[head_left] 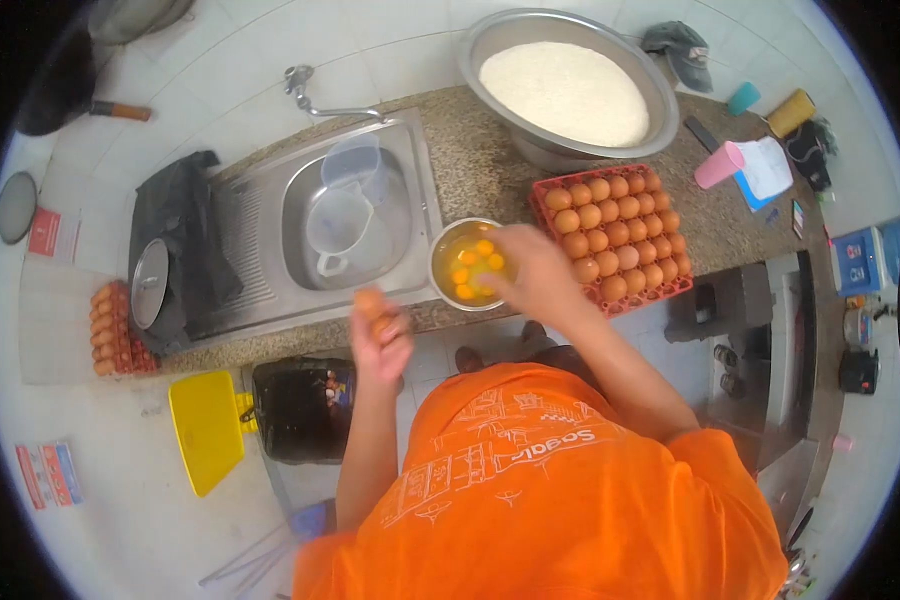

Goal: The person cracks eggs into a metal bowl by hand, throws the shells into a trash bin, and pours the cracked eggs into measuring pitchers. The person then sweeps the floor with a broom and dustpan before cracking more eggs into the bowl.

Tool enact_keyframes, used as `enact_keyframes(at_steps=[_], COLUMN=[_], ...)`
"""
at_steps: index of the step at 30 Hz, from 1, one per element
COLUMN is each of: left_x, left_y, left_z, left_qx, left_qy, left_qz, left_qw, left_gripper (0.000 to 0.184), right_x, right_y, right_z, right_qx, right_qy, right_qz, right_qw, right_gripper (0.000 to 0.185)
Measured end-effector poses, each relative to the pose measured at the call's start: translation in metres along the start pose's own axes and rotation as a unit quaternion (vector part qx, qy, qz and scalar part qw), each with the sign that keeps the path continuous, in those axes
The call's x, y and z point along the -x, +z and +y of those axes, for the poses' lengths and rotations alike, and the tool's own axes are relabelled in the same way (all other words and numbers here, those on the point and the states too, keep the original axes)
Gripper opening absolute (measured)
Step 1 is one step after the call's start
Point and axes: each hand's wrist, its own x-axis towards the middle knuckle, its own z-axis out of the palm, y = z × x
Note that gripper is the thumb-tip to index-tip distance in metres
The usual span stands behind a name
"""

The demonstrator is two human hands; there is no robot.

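My left hand (382,340) is raised in front of the sink's front edge, its fingers curled around brown eggs (368,300); whether they are whole or just shells I cannot tell. Over the right side of a metal bowl (436,283) is my right hand (535,272), thumb and fingers apart with nothing visible between them. Several yellow yolks (462,275) lie in clear liquid inside the bowl. Right behind that hand, a red tray (625,303) holds rows of brown eggs (627,257).
A wide metal basin (467,70) full of white grain or powder stands at the back. Clear plastic jugs (338,222) lie in the sink (295,262). Below the counter are a black bin (295,425) and yellow lid (205,430). A pink cup (720,165) stands at right.
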Motion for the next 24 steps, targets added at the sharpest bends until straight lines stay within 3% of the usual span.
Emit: enact_keyframes(at_steps=[1, 2, 4, 5, 6, 7, 8, 10, 11, 13, 14, 15, 16, 17, 19, 20, 22, 24], left_x=[0.031, 0.059, 0.136, 0.166, 0.198, 0.223, 0.248, 0.271, 0.258, 0.194, 0.168, 0.136, 0.107, 0.082, 0.039, 0.018, -0.019, -0.052], left_y=[-0.004, -0.009, -0.048, -0.063, -0.085, -0.106, -0.138, -0.168, -0.174, -0.122, -0.088, -0.071, -0.031, -0.01, 0.025, 0.046, 0.067, 0.078], left_z=[0.016, 0.029, 0.063, 0.071, 0.075, 0.079, 0.086, 0.096, 0.088, 0.061, 0.045, 0.033, 0.014, 0.0, -0.027, -0.04, -0.062, -0.078], left_qx=[0.04, 0.04, -0.098, -0.209, -0.348, -0.331, -0.332, -0.115, -0.16, -0.122, -0.111, -0.097, -0.15, -0.254, -0.381, -0.398, -0.416, -0.316], left_qy=[0.051, 0.108, 0.316, 0.369, 0.357, 0.341, 0.343, 0.433, 0.447, 0.37, 0.293, 0.246, 0.202, 0.161, 0.101, 0.08, 0.053, 0.014], left_qz=[-0.009, -0.08, 0.149, 0.366, 0.528, 0.651, 0.651, 0.546, 0.5, 0.41, 0.318, 0.283, 0.229, 0.237, 0.159, 0.136, 0.107, 0.071], left_qw=[0.998, 0.99, 0.932, 0.828, 0.687, 0.592, 0.59, 0.708, 0.725, 0.825, 0.895, 0.922, 0.94, 0.924, 0.905, 0.904, 0.902, 0.946], left_gripper=[0.045, 0.047, 0.054, 0.056, 0.055, 0.049, 0.049, 0.044, 0.035, 0.034, 0.031, 0.033, 0.04, 0.047, 0.049, 0.048, 0.047, 0.046], right_x=[0.006, 0.012, 0.016, 0.02, 0.027, 0.032, 0.034, 0.038, 0.039, 0.036, 0.035, 0.035, 0.035, 0.033, 0.03, 0.031, 0.028, 0.025], right_y=[-0.016, -0.033, -0.062, -0.064, -0.063, -0.061, -0.056, -0.048, -0.048, -0.052, -0.054, -0.058, -0.062, -0.067, -0.078, -0.074, -0.049, -0.016], right_z=[0.005, 0.01, 0.012, 0.023, 0.035, 0.046, 0.057, 0.071, 0.072, 0.066, 0.063, 0.058, 0.054, 0.049, 0.042, 0.036, 0.013, 0.005], right_qx=[0.106, 0.213, 0.332, 0.327, 0.34, 0.354, 0.352, 0.337, 0.337, 0.35, 0.35, 0.354, 0.358, 0.358, 0.189, 0.19, -0.07, -0.071], right_qy=[0.083, 0.161, 0.307, 0.305, 0.313, 0.32, 0.32, 0.312, 0.312, 0.268, 0.266, 0.256, 0.248, 0.249, 0.29, 0.292, 0.202, 0.042], right_qz=[0.0, 0.0, -0.103, -0.107, -0.133, -0.159, -0.159, -0.122, -0.124, -0.11, -0.11, -0.111, -0.111, -0.109, -0.109, -0.106, 0.137, 0.238], right_qw=[0.991, 0.964, 0.886, 0.888, 0.877, 0.864, 0.865, 0.88, 0.879, 0.891, 0.891, 0.893, 0.893, 0.893, 0.932, 0.931, 0.967, 0.968], right_gripper=[0.05, 0.05, 0.055, 0.055, 0.056, 0.057, 0.057, 0.058, 0.058, 0.042, 0.042, 0.044, 0.046, 0.046, 0.05, 0.05, 0.05, 0.045])
